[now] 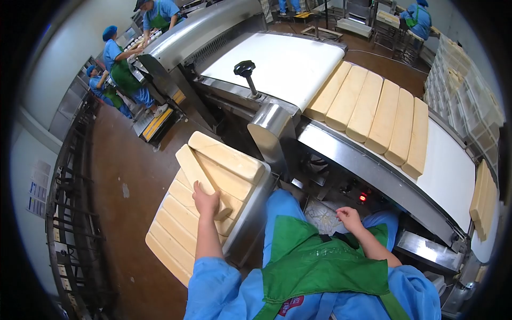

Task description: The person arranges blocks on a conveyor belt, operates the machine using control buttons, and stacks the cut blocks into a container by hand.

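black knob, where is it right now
In the head view, upper middle, the black knob stands at the near edge of the upper white belt.

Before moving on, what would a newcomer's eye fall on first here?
Probably the row of long, pale blocks on the white belt at upper right. At left of centre, the left hand grips a slanted block over others in a tray. A bright green apron stands out at bottom centre.

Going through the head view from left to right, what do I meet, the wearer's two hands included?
Posted paper sheets, yellow-striped step, left hand, black knob, right hand, pale blocks at the right edge.
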A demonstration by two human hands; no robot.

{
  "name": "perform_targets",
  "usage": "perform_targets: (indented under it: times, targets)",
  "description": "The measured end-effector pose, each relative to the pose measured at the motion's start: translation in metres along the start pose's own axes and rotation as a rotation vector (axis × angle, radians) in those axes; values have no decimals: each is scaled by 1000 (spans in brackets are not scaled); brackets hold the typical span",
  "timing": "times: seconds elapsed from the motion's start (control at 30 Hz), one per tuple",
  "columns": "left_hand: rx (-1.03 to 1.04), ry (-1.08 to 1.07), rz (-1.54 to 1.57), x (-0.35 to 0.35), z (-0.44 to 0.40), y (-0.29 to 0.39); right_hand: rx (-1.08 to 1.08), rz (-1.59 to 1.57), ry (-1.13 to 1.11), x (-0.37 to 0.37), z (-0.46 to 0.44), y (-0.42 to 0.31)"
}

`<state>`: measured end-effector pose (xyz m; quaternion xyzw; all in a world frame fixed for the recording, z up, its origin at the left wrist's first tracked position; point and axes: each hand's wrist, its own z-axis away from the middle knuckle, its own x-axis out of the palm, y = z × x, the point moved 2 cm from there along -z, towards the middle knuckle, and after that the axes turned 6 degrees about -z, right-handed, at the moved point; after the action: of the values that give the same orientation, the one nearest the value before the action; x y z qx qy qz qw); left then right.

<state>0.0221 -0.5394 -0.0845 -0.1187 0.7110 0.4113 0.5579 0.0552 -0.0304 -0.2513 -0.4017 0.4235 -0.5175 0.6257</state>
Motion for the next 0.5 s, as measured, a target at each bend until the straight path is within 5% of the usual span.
perform_targets:
  times: [0.03, 0.13, 0.2, 0.27, 0.33, 0.43, 0.5]
  targets:
    - [6, -49, 71, 3, -9, -11, -22, 27, -32, 6, 2, -10]
    - [-77, -241, 1130, 4, 1, -25, -87, 186, -202, 33, 21, -77]
    - [52, -238, 1397, -15, 44, 2, -141, 138, -423, 53, 35, -126]
    - [290, -187, 1426, -13, 93, 32, -172, 118, -625, 72, 44, -170]
    - [312, -185, 1329, -23, 146, 79, -343, -97, -748, 82, 51, -209]
    - [866, -432, 1198, -10, 181, 124, -585, -311, -771, 78, 71, -260]
    - [1228, -622, 1116, -43, 188, 187, -675, -402, -561, 51, 82, -256]
